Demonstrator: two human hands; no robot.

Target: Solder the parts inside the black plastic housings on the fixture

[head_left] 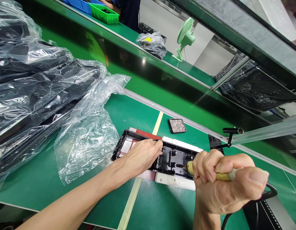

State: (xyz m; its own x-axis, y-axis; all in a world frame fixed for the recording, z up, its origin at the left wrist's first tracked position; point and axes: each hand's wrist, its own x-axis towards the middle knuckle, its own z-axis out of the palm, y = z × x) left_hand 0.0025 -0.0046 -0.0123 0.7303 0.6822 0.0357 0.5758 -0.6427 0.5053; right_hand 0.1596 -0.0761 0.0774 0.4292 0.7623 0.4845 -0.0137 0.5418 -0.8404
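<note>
A long black plastic housing (169,156) lies open side up on a white and dark-red fixture (170,180), with posts and ribs inside. My left hand (144,153) reaches across its middle, fingers closed together and gripping the housing near an inner wall. In my right hand (217,172) is an electric screwdriver (189,167) with a yellow, taped-looking grip, fingers wrapped round it and thumb stretched along the top. Its dark shaft points down into the right part of the housing; the exact contact at the tip cannot be made out. A black cord (272,191) shows beyond the hand.
A small black tray (177,126) of tiny metal screws stands behind the housing. Black parts in clear plastic bags (42,86) fill the left. A black tube bracket (231,134) sits at the rail. Beyond are a green fan (185,36), a green bin (104,14) and a person (127,12).
</note>
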